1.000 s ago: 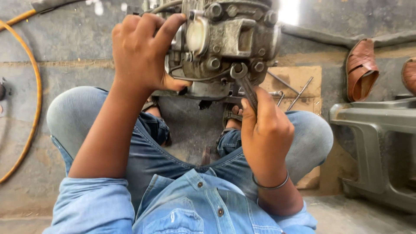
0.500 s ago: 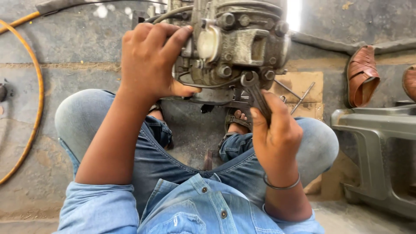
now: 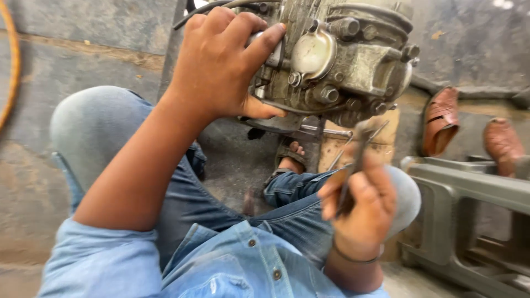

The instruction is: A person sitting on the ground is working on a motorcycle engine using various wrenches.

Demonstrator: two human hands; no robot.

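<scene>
My left hand (image 3: 223, 66) grips the left side of a grimy grey metal carburettor (image 3: 337, 55), held up above my knees. Bolts and a round cap show on its face, and a black hose leaves its top. My right hand (image 3: 361, 207) is lower, over my right knee, closed around a thin dark metal spanner (image 3: 356, 160). The spanner is blurred and its head sits just under the carburettor, apart from it.
I sit in blue jeans and a denim shirt on a concrete floor. A brown sandal pair (image 3: 441, 121) lies at the right. A grey plastic stool frame (image 3: 469, 221) stands close by my right knee. Loose metal tools (image 3: 331, 132) rest on cardboard under the carburettor.
The spanner has come off the carburettor's bolt and my right hand has dropped down and to the right. The carburettor with my left hand has stayed up.
</scene>
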